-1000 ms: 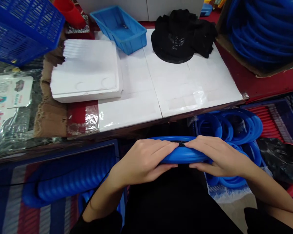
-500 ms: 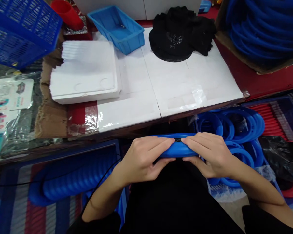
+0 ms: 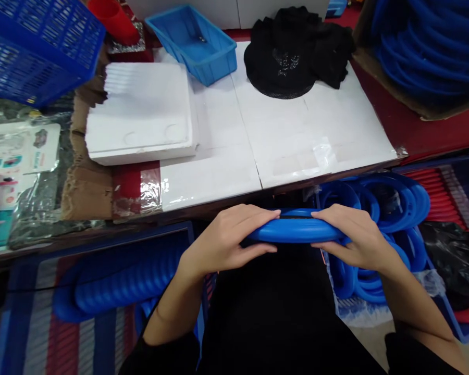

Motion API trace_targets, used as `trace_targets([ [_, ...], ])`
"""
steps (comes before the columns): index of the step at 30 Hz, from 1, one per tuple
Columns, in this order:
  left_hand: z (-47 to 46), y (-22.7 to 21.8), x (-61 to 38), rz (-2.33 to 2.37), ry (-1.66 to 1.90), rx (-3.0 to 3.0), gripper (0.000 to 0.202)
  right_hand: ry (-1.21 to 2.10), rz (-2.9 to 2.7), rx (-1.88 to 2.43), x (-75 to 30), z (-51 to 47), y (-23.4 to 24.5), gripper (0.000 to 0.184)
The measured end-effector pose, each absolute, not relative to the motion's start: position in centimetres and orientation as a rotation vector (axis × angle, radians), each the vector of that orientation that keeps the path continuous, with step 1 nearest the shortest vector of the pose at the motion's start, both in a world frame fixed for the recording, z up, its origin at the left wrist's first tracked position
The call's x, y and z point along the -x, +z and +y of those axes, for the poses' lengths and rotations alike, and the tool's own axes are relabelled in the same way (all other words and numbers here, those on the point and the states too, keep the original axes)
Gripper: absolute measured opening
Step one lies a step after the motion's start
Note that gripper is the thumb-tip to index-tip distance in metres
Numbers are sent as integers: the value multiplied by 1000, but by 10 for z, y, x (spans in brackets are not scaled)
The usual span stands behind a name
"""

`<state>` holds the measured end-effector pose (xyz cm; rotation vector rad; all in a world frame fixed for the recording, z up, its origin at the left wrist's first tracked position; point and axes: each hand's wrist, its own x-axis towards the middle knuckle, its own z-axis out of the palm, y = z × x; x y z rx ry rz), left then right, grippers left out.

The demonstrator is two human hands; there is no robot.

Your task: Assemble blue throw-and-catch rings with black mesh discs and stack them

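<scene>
A smooth blue plastic ring (image 3: 293,230) is held edge-on in front of my body, just below the table's front edge. My left hand (image 3: 236,237) grips its left end, thumb below and fingers on top. At the right end my right hand (image 3: 354,237) pinches it the same way. A thin dark line runs along the top of the ring between my fingertips; what lies inside it is hidden. More blue rings (image 3: 391,203) hang loosely in a crate at the right, behind my right hand.
Lower left, a crate (image 3: 101,245) holds a row of blue rings (image 3: 133,281). On the white-covered table (image 3: 234,177) lie a foam block (image 3: 140,112), a blue bin (image 3: 211,65) and a black cap (image 3: 281,67). A carton of blue rings (image 3: 433,52) stands upper right.
My hands have moved apart along the ring, the right one shifting rightward. The dark mesh patch between my fingertips no longer shows; a thin dark line does. The view has shifted slightly.
</scene>
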<state>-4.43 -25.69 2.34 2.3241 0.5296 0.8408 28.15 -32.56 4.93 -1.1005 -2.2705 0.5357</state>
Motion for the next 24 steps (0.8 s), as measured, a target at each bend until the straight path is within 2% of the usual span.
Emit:
trace_targets([
  [5,-259,24,27,503,910,-2377,56,545,-2258,1105,-280,-330,45,57],
  [11,-269,8,17,599,988,-2295,45,449,-2172,1132,-277,-338,41,47],
  [19,-275,-6,5,753,1197,-2179,45,332,-2085,1228,-264,-331,48,38],
  [21,-272,-6,10,732,1150,-2145,46,385,-2145,1253,-266,-327,58,41],
  [24,-266,-8,28,617,1132,-2071,50,422,-2215,1277,-279,-326,71,64],
])
